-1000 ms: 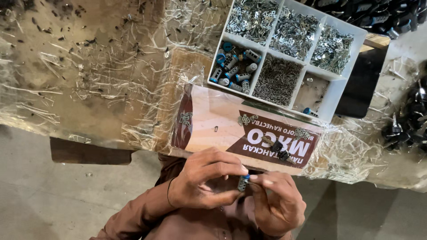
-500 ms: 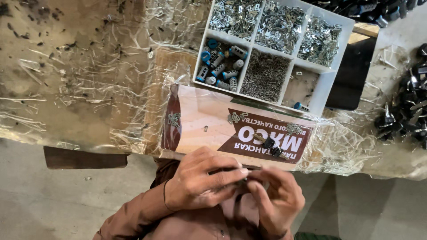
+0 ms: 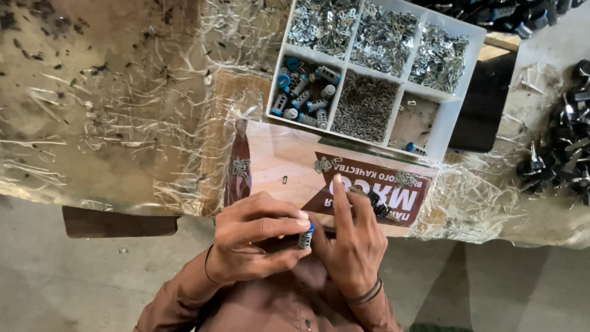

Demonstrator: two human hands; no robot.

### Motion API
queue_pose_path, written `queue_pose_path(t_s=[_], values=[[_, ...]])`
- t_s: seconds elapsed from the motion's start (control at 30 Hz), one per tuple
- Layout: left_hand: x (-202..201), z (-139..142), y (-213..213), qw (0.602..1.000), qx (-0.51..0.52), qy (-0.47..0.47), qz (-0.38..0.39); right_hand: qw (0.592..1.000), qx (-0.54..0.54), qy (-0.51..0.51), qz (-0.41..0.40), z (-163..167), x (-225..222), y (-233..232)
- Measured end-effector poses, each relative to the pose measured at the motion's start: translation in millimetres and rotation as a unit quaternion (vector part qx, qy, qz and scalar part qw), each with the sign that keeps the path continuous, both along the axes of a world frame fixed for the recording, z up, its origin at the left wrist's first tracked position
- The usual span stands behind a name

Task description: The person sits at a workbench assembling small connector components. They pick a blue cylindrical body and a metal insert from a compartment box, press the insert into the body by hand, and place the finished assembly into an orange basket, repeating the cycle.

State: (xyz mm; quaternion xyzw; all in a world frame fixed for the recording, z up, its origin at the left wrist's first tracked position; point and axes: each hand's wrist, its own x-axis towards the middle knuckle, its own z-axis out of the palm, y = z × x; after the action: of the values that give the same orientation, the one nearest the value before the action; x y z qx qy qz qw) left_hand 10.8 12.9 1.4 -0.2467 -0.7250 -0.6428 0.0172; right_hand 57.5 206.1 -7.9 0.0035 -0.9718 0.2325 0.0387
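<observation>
My left hand [image 3: 255,240] is closed around a small metal cylinder with a blue cap [image 3: 305,235], pinched between thumb and fingertips just below the table edge. My right hand [image 3: 351,243] sits right beside it, its thumb side against the cylinder and its index finger stretched up over the printed cardboard sheet [image 3: 289,163]. Nothing shows in the right hand's fingers. A small black part [image 3: 376,205] lies on the cardboard by the right hand's knuckles.
A white compartment tray [image 3: 458,92] at the back holds blue-capped cylinders [image 3: 304,92], small pins [image 3: 364,114] and several heaps of metal plates. Crinkled plastic film [image 3: 104,117] covers the table. Small metal clusters [image 3: 241,167] lie on the cardboard. Black parts [image 3: 562,154] are piled at the right.
My right index finger has lifted off the cylinder and now points up over the cardboard. The left hand keeps its hold on the cylinder.
</observation>
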Motion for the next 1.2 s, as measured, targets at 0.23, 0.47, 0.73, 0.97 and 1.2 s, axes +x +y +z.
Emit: queue_pose_path(t_s=[0.23, 0.47, 0.73, 0.97, 1.2], values=[[-2, 3, -5, 1.000, -0.011, 0.012, -0.004, 1.000, 0.013, -0.017, 0.007, 1, -1, 3], [-3, -2, -8, 1.000, -0.009, -0.002, -0.014, 0.999, 0.003, 0.033, -0.013, -5, 18, 8], [-6, 0, -1, 0.999, -0.020, 0.016, -0.029, 0.997, 0.057, 0.002, 0.058, -13, 11, 14], [-4, -9, 5, 0.999, -0.009, 0.000, -0.052, 0.954, -0.195, 0.199, 0.112, -43, 39, 38], [0, -10, 20, 0.995, 0.039, -0.013, -0.091, 0.664, -0.744, -0.057, -0.052, -48, 82, 29]])
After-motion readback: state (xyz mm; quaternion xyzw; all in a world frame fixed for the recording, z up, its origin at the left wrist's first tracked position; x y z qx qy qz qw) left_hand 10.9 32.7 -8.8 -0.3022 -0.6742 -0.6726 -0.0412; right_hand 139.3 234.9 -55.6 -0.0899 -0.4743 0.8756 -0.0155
